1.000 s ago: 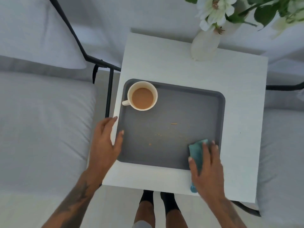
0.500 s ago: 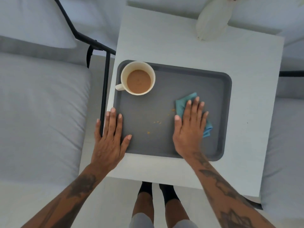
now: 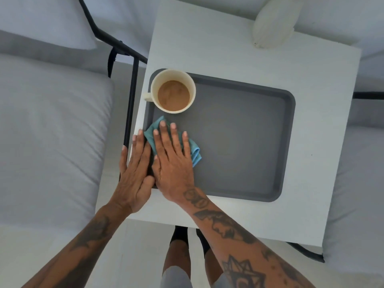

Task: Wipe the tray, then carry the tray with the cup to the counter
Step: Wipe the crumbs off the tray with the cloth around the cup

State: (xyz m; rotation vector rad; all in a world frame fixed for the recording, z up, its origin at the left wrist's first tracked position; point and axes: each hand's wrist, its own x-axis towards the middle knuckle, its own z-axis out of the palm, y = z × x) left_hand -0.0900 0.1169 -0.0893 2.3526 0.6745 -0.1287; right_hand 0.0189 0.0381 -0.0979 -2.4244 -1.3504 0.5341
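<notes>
A grey tray lies on the small white table. A cream cup with brown drink stands in the tray's far left corner, handle pointing left. My right hand lies flat on a blue cloth, pressing it onto the tray's left part, just below the cup. My left hand rests flat on the tray's left rim and the table edge, fingers spread, touching my right hand. No crumbs show on the tray's bare surface.
A white vase stands at the table's far right edge. Grey cushioned seats with a black metal frame flank the table left and right. My legs stand at the table's near edge.
My right hand has swept the cloth leftward from the tray's middle to its left side beside my left hand. The crumbs seen earlier no longer show. The view has closed in on the table.
</notes>
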